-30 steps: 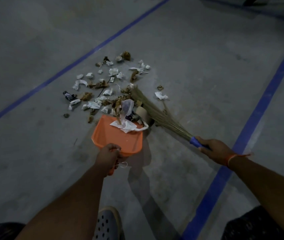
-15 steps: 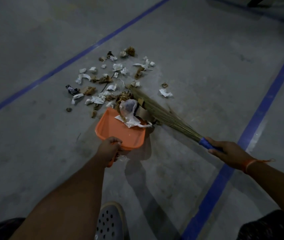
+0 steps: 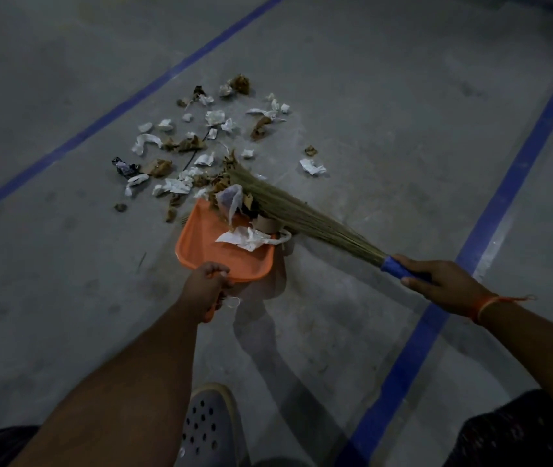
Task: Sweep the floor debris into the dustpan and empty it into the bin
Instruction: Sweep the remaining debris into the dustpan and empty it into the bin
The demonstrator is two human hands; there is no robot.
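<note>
The sweeping step is in hand, with the emptying not yet begun. The left hand (image 3: 205, 287) curls round the handle of the orange dustpan (image 3: 207, 244), which lies on the concrete floor (image 3: 386, 96) with its open mouth facing 12 o'clock toward the litter. The right hand (image 3: 436, 281) grips the blue-wrapped handle of a grass broom (image 3: 288, 210), whose bristle tips lie at the pan's mouth, at about 1 o'clock from the pan.

A crumpled white paper (image 3: 246, 238), a cardboard ring and a thin plastic scrap already sit in the pan's right half. Most of the debris (image 3: 181, 143), torn white paper, brown leaf-like bits and a dark wrapper, lies loose on the floor from 10 to 1 o'clock of the pan; one white scrap (image 3: 312, 166) sits apart at 2 o'clock.

The next move likely calls for reaching the broom past the far scraps and drawing them toward 6 o'clock into the pan, while the left hand keeps the lip pressed flat so light paper does not slip under. No bin is in view. A grey perforated shoe (image 3: 207, 429) stands at 6 o'clock.
</note>
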